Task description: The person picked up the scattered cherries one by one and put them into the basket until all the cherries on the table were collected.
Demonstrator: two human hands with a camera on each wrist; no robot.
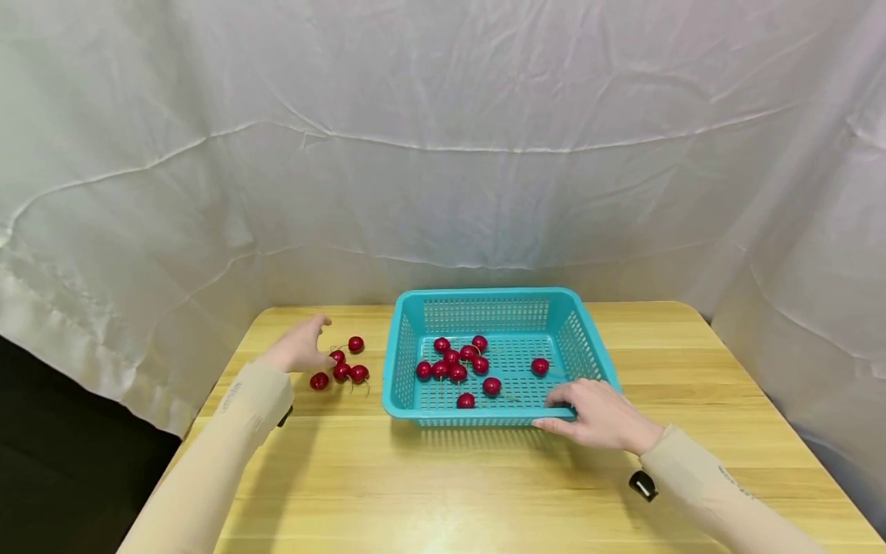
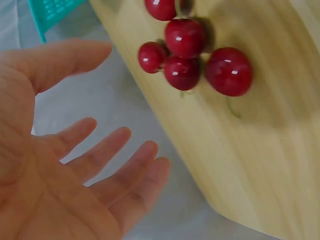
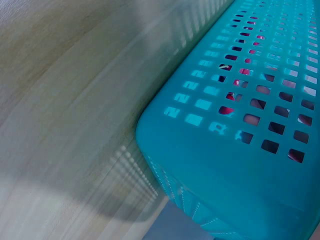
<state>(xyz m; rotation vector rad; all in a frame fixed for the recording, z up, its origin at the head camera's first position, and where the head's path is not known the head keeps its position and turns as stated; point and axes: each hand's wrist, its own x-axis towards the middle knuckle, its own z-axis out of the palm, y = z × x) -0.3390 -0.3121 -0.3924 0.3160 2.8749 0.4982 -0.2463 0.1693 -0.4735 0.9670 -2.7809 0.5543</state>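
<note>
Cream sleeves [image 1: 228, 446] slant in from the near edge

Both forearms extend over a pale wood-grain table [image 1: 388, 492]. The left hand [image 1: 303, 346] hovers over the far left part, just beside five loose red cherries [image 1: 359, 374]. Its fingers are spread, the thumb held apart and the palm empty; the left wrist view shows the fruit beyond the fingertips. Some of these cherries sit closely bunched, and thin stems trail from a few.

The right hand [image 1: 601, 414] grips the turquoise perforated basket [image 1: 457, 414] near its front right corner, fingers over the rim and thumb outside the front wall. Upright on the table, the basket stands just right of the loose fruit. Eleven basket cherries [image 1: 457, 373] show on its floor: most grouped in the left half, two nearer the front, one alone toward the right wall.

Below the right wrist hangs a small black device [image 1: 643, 485]. Behind everything drapes wrinkled greyish-white cloth [image 1: 519, 208]
</note>
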